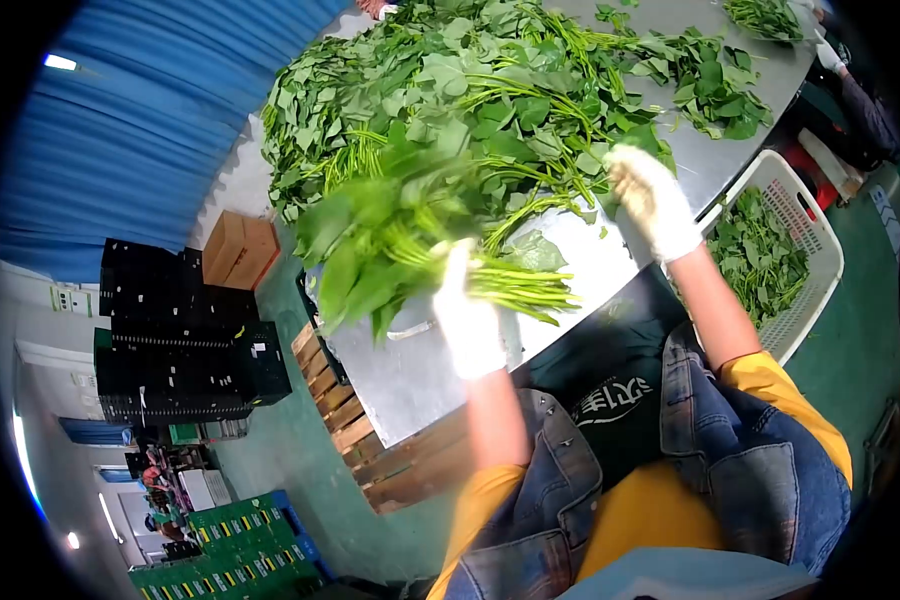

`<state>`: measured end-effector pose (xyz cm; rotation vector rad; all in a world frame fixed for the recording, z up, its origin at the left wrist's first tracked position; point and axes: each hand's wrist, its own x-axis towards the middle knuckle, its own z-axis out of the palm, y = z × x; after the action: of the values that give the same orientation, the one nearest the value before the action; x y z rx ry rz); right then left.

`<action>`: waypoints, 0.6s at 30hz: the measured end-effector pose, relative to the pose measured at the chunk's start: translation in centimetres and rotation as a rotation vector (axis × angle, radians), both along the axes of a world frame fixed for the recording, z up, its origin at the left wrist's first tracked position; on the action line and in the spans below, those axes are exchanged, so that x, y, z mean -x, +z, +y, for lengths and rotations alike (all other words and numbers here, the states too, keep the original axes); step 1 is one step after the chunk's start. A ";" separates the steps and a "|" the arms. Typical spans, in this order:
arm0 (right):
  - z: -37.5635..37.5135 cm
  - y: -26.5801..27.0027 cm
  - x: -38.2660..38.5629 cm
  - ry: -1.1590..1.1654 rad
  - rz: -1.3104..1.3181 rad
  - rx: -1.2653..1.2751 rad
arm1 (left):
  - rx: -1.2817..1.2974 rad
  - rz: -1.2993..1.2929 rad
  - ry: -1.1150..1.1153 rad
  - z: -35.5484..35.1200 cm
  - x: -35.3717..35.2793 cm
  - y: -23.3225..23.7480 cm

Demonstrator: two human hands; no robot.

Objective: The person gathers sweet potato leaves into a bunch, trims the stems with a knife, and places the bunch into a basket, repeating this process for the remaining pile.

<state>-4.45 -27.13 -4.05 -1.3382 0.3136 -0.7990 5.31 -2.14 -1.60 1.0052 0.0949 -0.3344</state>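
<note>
My left hand [462,315], in a white glove, is closed around a bunch of leafy greens [370,240]. The long cut stems [530,287] point right and the broad leaves spread left, blurred by motion. To the right, my gloved right hand [655,200] has its fingers curled in at the edge of the pile. What it grips, if anything, cannot be made out. A large heap of the same greens [450,85] covers much of the metal table [390,385] beyond both hands.
A white perforated basket [828,255] with loose leaves stands right of the table. Co-workers' gloved hands [828,55] show at the top right. Black crates [170,350], a cardboard box [242,250] and a wooden pallet [345,410] are on the left.
</note>
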 end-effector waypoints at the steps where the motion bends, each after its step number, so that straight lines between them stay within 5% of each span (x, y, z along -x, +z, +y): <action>1: -2.9 -0.4 -0.2 0.185 -0.386 -0.842 | 0.071 -0.028 0.059 1.1 0.1 0.9; 2: -5.0 -0.2 0.0 0.210 -0.474 -0.859 | -0.153 -0.234 -0.072 2.7 0.1 1.1; 4: -4.9 1.6 -0.4 0.166 -0.362 -0.870 | 0.206 -0.071 0.128 2.1 0.7 2.9; 6: -3.2 1.7 -1.8 0.089 0.142 -0.043 | 0.279 -0.084 0.130 2.4 0.0 1.9; 7: -1.8 2.1 -2.8 0.142 0.322 0.026 | 0.376 -0.043 0.052 2.5 0.0 1.6; 8: -1.2 0.2 -4.6 0.224 0.284 0.130 | 0.473 -0.005 -0.023 2.5 -0.1 1.3; 10: -0.7 -3.0 -8.1 0.019 0.329 0.790 | 0.442 0.010 -0.053 2.7 -0.3 0.2; 11: -0.4 -3.3 -9.3 0.043 0.309 0.792 | 0.415 0.007 -0.033 2.7 0.0 0.2; 13: 0.3 -4.0 -10.8 -0.085 0.570 1.301 | 0.458 0.068 -0.018 2.7 0.2 0.3; 16: -0.8 -6.3 -13.4 -0.132 0.613 1.504 | 0.535 0.141 -0.029 3.2 0.4 0.3; 18: -0.7 -4.0 -13.2 -0.159 0.677 1.346 | 0.582 0.159 -0.023 3.5 0.4 0.2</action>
<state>8.75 -27.86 -8.03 -2.8950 0.4252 -0.6389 4.86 1.36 -1.36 0.4036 0.1205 -0.4316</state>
